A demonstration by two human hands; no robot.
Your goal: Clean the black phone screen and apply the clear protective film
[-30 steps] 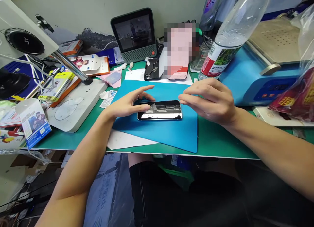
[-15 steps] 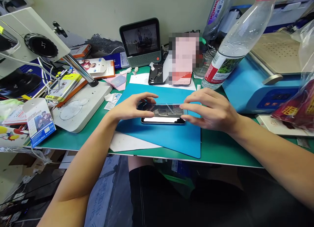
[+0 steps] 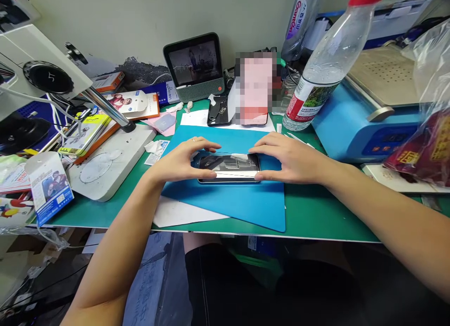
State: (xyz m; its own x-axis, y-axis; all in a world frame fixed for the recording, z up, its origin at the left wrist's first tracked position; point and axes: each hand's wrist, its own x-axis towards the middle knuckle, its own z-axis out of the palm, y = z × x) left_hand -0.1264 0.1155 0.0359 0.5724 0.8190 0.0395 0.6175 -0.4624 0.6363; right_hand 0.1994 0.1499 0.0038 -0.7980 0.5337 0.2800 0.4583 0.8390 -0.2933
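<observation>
A smartphone (image 3: 230,165) lies flat on the blue mat (image 3: 246,206), long side toward me, with reflections across its glossy dark screen and a bright strip along the near edge. My left hand (image 3: 183,159) holds its left end, thumb on the near edge and fingers curled at the far edge. Around the right end is my right hand (image 3: 288,158), its thumb at the near corner and its fingertips at the far corner. Both palms hide the ends of the phone.
A red-capped bottle (image 3: 316,84) and a blue machine with a perforated plate (image 3: 365,124) stand at right. To the left is a microscope stand (image 3: 108,169) among boxes. Behind the mat are a smart display (image 3: 195,63) and another phone (image 3: 218,110).
My right hand, earlier raised with fingers spread by the right end, has come down around the phone's edges. My left hand stays at the left end. The view has shifted slightly.
</observation>
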